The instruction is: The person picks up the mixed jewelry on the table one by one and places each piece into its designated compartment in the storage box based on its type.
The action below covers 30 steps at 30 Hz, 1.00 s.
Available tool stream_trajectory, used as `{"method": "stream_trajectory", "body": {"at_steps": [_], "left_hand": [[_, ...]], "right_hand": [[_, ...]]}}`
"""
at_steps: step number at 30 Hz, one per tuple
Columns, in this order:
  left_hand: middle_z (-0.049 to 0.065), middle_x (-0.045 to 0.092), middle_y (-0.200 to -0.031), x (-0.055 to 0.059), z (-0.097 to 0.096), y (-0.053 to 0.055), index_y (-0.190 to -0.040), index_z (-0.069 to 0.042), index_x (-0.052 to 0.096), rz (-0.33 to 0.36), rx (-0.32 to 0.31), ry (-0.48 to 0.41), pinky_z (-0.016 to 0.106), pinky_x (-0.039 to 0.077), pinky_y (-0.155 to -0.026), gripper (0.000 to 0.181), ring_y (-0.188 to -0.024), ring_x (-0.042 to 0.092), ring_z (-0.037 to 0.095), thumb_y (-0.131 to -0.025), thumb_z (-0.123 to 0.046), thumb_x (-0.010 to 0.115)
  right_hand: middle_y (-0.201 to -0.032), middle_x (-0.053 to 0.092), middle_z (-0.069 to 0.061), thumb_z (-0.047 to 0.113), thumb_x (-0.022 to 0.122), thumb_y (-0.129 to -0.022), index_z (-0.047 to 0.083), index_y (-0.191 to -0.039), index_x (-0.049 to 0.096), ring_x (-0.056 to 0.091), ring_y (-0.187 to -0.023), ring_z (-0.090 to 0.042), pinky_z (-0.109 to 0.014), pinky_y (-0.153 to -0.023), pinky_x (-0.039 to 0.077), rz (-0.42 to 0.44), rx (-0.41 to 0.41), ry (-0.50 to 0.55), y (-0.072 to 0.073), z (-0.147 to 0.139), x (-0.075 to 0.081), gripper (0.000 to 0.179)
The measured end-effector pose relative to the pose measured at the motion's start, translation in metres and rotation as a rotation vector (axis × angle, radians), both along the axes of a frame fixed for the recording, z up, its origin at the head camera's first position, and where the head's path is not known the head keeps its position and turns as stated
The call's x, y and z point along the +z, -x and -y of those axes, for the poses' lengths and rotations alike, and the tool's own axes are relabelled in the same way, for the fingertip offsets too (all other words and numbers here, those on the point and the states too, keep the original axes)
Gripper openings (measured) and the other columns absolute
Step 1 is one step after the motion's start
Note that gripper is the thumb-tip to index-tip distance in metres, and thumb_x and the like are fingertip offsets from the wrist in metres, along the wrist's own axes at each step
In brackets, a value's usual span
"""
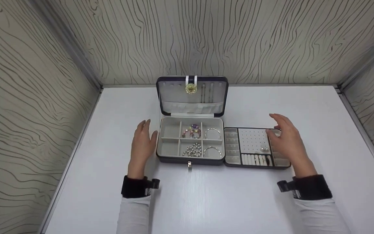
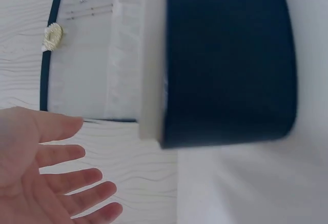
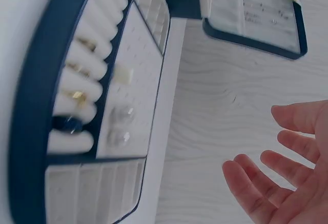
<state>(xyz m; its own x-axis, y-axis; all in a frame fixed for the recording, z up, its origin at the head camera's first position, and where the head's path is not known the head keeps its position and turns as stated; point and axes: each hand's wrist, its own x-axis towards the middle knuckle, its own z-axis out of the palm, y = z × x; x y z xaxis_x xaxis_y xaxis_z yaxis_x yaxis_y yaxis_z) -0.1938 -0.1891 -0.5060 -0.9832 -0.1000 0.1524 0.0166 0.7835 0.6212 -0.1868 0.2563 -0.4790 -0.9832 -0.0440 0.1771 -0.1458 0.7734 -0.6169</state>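
A dark navy jewelry box [image 1: 174,160] stands with its lid [image 1: 175,92] raised. Inside its compartments lie colourful beaded bracelets [image 1: 187,134], a grey pearl-like strand [image 1: 192,150] and two silvery bangles, the upper bangle [image 1: 213,129] and the lower bangle [image 1: 212,147]. To the right, touching or very near the box, lies a jewelry tray [image 1: 248,166] with earrings [image 3: 123,114] on its perforated panel and several rings [image 3: 78,97] in its rolls. My left hand [image 1: 142,146] is beside the box's left wall, fingers extended, holding nothing. My right hand [image 1: 287,143] hovers around the tray's right end, fingers relaxed and holding nothing.
A round gold brooch [image 1: 191,88] sits on the lid's strap, and thin chains [image 1: 211,93] hang inside the lid. A metal clasp [image 1: 189,165] projects from the box front. Wood-patterned panels [image 1: 206,39] enclose the white table [image 1: 190,201] behind and at both sides.
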Motion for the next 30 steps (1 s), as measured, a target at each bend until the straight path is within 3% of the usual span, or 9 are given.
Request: {"method": "stream_trajectory", "body": {"at_steps": [7, 12, 19, 24, 30], "left_hand": [[0.029, 0.034, -0.148, -0.015, 0.008, -0.001, -0.148, 0.004, 0.036, 0.15, 0.023, -0.052, 0.054, 0.037, -0.105, 0.056, -0.134, 0.039, 0.043, -0.102, -0.023, 0.052], [0.03, 0.045, -0.141, -0.025, 0.009, 0.0, -0.147, 0.006, 0.036, 0.179, 0.001, -0.162, 0.05, 0.044, -0.099, 0.053, -0.123, 0.053, 0.04, -0.103, -0.019, 0.049], [0.023, 0.062, -0.123, -0.03, 0.009, -0.001, -0.141, 0.006, 0.046, 0.217, -0.007, -0.285, 0.042, 0.055, -0.08, 0.044, -0.101, 0.066, 0.031, -0.103, -0.016, 0.048], [0.019, 0.066, -0.115, -0.031, 0.007, 0.0, -0.136, 0.003, 0.054, 0.219, -0.007, -0.28, 0.038, 0.056, -0.075, 0.039, -0.096, 0.066, 0.026, -0.101, -0.014, 0.051], [0.016, 0.067, -0.112, -0.031, 0.005, -0.002, -0.13, 0.003, 0.06, 0.22, -0.02, -0.26, 0.037, 0.055, -0.075, 0.034, -0.096, 0.065, 0.025, -0.1, -0.013, 0.052]], "right_hand": [[-0.147, 0.035, -0.027, 0.009, 0.059, -0.096, 0.001, -0.147, 0.038, 0.053, -0.112, -0.047, -0.061, -0.085, 0.045, 0.066, -0.082, -0.005, -0.008, -0.029, -0.017, 0.055], [-0.145, 0.034, -0.033, 0.01, 0.058, -0.097, -0.003, -0.147, 0.035, 0.052, -0.111, -0.049, -0.06, -0.083, 0.046, 0.126, -0.119, -0.006, -0.013, -0.043, -0.032, 0.057], [-0.136, 0.042, -0.037, 0.018, 0.052, -0.1, -0.011, -0.146, 0.03, 0.053, -0.112, -0.05, -0.056, -0.081, 0.049, 0.303, -0.134, -0.023, -0.014, -0.06, -0.051, 0.059], [-0.123, 0.051, -0.039, 0.023, 0.05, -0.1, -0.016, -0.138, 0.038, 0.058, -0.104, -0.047, -0.048, -0.077, 0.052, 0.43, -0.102, -0.036, -0.015, -0.07, -0.055, 0.056], [-0.122, 0.052, -0.039, 0.022, 0.05, -0.101, -0.017, -0.134, 0.044, 0.062, -0.094, -0.038, -0.035, -0.067, 0.054, 0.527, -0.082, 0.009, -0.016, -0.073, -0.058, 0.052]]}}
